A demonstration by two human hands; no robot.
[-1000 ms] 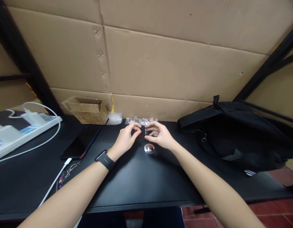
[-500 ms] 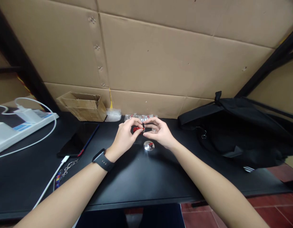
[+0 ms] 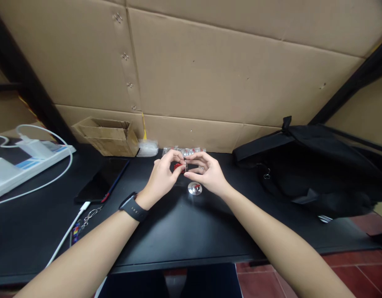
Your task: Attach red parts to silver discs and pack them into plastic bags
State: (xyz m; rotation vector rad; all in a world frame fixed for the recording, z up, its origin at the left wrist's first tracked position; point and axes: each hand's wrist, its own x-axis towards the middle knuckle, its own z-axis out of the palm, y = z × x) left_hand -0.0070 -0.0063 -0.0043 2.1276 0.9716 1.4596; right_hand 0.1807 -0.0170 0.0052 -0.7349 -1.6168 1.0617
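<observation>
My left hand (image 3: 161,174) pinches a small metal cymbal (image 3: 186,166), which is held up edge-on above the table. A bunched red cord (image 3: 177,166) shows on its left side, beside my left fingers. My right hand (image 3: 212,174) is curled round the other side, with thumb and fingertips at the cymbal's rim. Just below the hands, a second small silver cymbal (image 3: 192,191) lies flat on the black table (image 3: 178,231), with a bit of red at its domed middle. The fingers partly hide the held cymbal.
Several clear-wrapped packets (image 3: 191,151) sit behind the hands. An open cardboard box (image 3: 112,140) and a clear plastic bundle (image 3: 148,147) stand at back left. A phone (image 3: 102,181) on a white cable, a power strip (image 3: 32,165) and a black bag (image 3: 309,165) flank the hands.
The held cymbal has turned slightly and now shows more edge-on. My right thumb has shifted a little left, closer to the left fingers. The view has tilted slightly.
</observation>
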